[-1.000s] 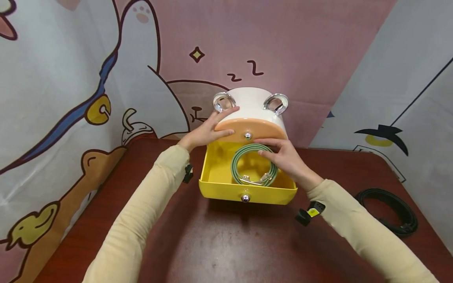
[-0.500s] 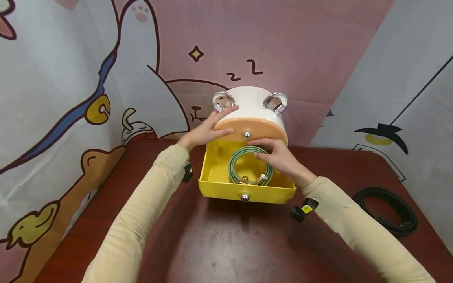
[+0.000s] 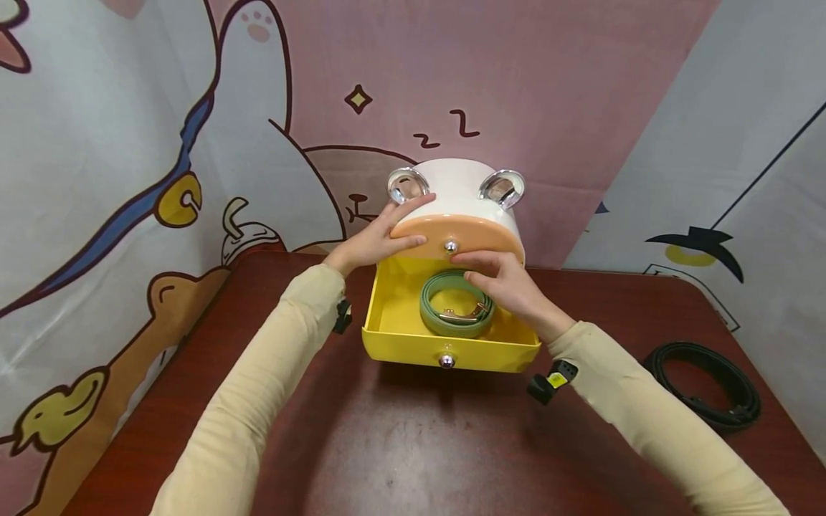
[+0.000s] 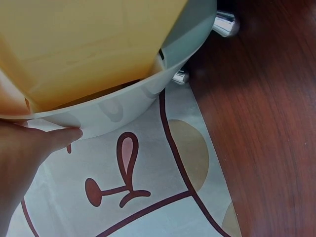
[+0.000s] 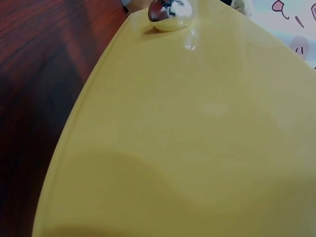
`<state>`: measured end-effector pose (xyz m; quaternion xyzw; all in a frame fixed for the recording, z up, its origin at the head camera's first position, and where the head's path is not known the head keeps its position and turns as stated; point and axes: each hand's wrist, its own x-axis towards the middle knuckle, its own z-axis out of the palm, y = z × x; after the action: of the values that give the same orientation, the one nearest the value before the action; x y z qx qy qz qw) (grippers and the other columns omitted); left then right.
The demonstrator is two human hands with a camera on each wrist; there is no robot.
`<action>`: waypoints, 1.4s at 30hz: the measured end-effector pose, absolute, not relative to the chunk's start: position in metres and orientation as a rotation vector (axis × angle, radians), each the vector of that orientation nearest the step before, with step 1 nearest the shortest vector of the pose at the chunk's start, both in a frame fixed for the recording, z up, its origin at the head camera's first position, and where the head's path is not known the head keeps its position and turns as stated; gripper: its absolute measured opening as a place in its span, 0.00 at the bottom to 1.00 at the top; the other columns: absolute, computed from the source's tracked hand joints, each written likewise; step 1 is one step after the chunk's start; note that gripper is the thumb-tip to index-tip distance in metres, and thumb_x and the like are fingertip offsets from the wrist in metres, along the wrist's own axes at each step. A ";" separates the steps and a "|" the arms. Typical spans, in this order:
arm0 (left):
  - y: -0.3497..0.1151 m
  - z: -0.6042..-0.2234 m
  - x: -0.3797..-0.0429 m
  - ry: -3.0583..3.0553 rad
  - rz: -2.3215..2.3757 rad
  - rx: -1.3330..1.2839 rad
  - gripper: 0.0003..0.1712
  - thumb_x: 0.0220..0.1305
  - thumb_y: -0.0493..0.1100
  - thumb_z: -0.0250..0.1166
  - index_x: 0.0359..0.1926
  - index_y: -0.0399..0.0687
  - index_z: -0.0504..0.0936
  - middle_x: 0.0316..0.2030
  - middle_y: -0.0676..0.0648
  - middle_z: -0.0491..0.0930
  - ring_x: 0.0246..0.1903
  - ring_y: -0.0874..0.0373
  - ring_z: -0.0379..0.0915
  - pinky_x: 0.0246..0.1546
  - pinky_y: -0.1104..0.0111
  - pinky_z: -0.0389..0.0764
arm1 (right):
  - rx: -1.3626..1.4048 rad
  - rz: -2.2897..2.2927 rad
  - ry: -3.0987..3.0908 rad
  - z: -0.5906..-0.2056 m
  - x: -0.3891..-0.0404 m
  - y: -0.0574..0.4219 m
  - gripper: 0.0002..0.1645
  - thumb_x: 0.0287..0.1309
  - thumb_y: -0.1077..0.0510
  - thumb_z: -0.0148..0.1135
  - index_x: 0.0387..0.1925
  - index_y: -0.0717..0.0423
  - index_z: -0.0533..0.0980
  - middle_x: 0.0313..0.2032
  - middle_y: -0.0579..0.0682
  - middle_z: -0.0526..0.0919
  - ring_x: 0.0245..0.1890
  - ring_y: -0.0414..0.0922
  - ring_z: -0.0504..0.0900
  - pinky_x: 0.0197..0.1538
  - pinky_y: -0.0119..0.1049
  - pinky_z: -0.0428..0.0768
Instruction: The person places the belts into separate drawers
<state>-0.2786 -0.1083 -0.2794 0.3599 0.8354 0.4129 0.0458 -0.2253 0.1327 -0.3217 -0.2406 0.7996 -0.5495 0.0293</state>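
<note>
In the head view, a coiled green belt [image 3: 457, 328] with a metal buckle lies in the pulled-out yellow drawer [image 3: 406, 349] of a small cabinet. The cabinet has a white body [image 3: 457, 183], silver ears and an orange upper drawer front [image 3: 426, 228]. My left hand [image 3: 374, 242] rests on its upper left side, fingers spread, thumb on the orange front; its thumb also shows at the white rim in the left wrist view. My right hand [image 3: 513, 287] hovers over the drawer's right side, thumb and fingers apart, thumb tip overlapping the belt's upper edge. The yellow front [image 5: 173, 123] fills the right wrist view.
A coiled black belt [image 3: 742, 390] lies on the dark red table [image 3: 413, 459] at the right. A silver knob [image 3: 447, 361] sits on the yellow drawer, another on the orange one. A cartoon-printed cloth [image 3: 548, 93] hangs right behind the cabinet.
The green belt has gone from standing tilted at my right fingers to lying flat in the drawer. My right hand has shifted slightly left; my left hand has stayed in place.
</note>
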 end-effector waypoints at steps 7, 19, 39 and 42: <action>-0.108 -0.280 -0.278 2.548 1.266 1.088 0.37 0.62 0.46 0.57 0.68 0.60 0.51 0.64 0.46 0.46 0.60 0.54 0.44 0.57 0.49 0.49 | -0.782 -1.748 2.416 -0.318 -0.223 0.136 0.16 0.58 0.66 0.53 0.48 0.65 0.75 0.45 0.62 0.76 0.47 0.52 0.74 0.51 0.37 0.70; -0.108 -0.281 -0.280 2.517 1.284 1.083 0.37 0.62 0.45 0.57 0.68 0.61 0.51 0.65 0.46 0.43 0.62 0.54 0.41 0.57 0.47 0.48 | -0.816 -1.710 2.402 -0.310 -0.209 0.140 0.13 0.58 0.62 0.56 0.45 0.62 0.76 0.42 0.57 0.78 0.43 0.51 0.76 0.46 0.36 0.73; -0.109 -0.280 -0.280 2.521 1.282 1.109 0.36 0.62 0.45 0.57 0.68 0.60 0.51 0.65 0.46 0.43 0.62 0.54 0.40 0.57 0.47 0.47 | -0.923 -1.608 2.414 -0.293 -0.181 0.134 0.13 0.58 0.58 0.56 0.45 0.55 0.76 0.38 0.48 0.80 0.32 0.54 0.77 0.35 0.49 0.75; -0.109 -0.280 -0.280 2.518 1.285 1.103 0.37 0.62 0.45 0.57 0.68 0.60 0.50 0.65 0.45 0.42 0.62 0.53 0.40 0.57 0.46 0.47 | -0.912 -1.580 2.426 -0.293 -0.176 0.132 0.13 0.58 0.55 0.57 0.45 0.53 0.76 0.35 0.47 0.80 0.31 0.55 0.77 0.32 0.48 0.75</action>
<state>-0.2800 -0.1093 -0.2801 0.3629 0.8286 0.4230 0.0535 -0.1764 0.1320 -0.2929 -0.3001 0.7982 -0.5196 0.0530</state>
